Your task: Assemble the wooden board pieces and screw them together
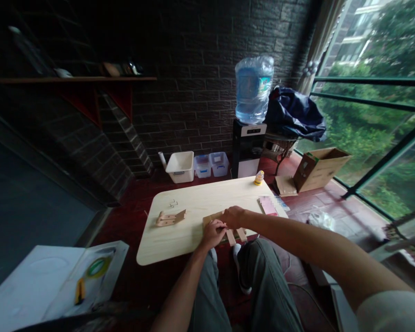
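- At far left, a white case [24, 276] is lying open, its tray holding a yellow-green coil [97, 267] and a yellow-and-black tool [80, 290].
- On the left of the pale tabletop [173, 244], a jointed wooden piece [169, 219] is resting just nearer than some thin bent metal pieces [173, 203].
- Near the middle, a flat brown piece [207, 220] is lying on the tabletop, partly under the hands.
- The left hand [212, 235] is reaching over it, fingers curling toward the other hand; whether they are grasping anything, I cannot tell.
- Two wooden strips [231, 238] are jutting toward the person's knees just below the hands.
- The right hand [233, 216] is bending down beside the left, its fingers mostly hidden; their hold cannot be told.
- Farther right, a yellow-capped bottle [259, 178] is standing near the far edge, and a pink sheet [269, 205] is lying nearer.
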